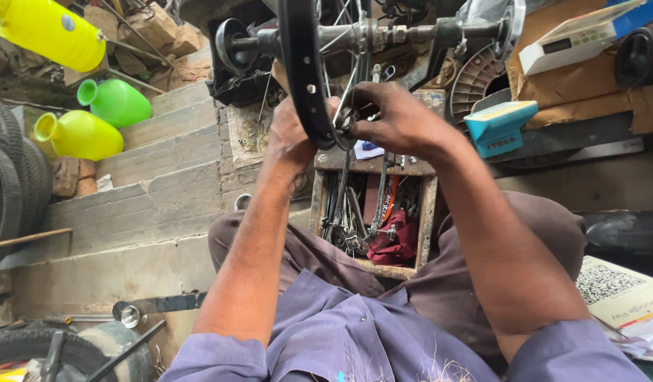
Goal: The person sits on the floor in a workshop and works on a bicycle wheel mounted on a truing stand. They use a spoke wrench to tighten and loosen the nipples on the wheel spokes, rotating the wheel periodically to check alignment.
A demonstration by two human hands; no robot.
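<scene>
**Two hands at the rim of a mounted wheel, seen from above**

Head view. A black wheel rim [306,78] stands edge-on in the upper centre of the frame, its plane running away from the camera and its long curve passing from the top edge down to the hands. Its axle [383,33] lies crosswise, left to right, along the top of the frame, with thin spokes [349,85] slanting from hub to rim. The left hand [289,134] sits on the left side of the rim, fingers curled toward it; the rim hides the fingertips, so how far they close cannot be told. The right hand [397,120] sits on the right side, fingers bent inward and pinched near the point where a spoke meets the lower rim; whether they clasp a small tool or the spoke itself is not visible. The two hands face each other across the rim, touching or nearly touching it, with the right hand closer to the spoke end. Directly below, in the centre of the frame, an open wooden tool box [429,212] holds metal tools and a red cloth [395,240], resting between the person's knees. At upper left lie yellow and green plastic cans [93,117]; at upper right a teal box [497,126] rests on a cluttered shelf
</scene>
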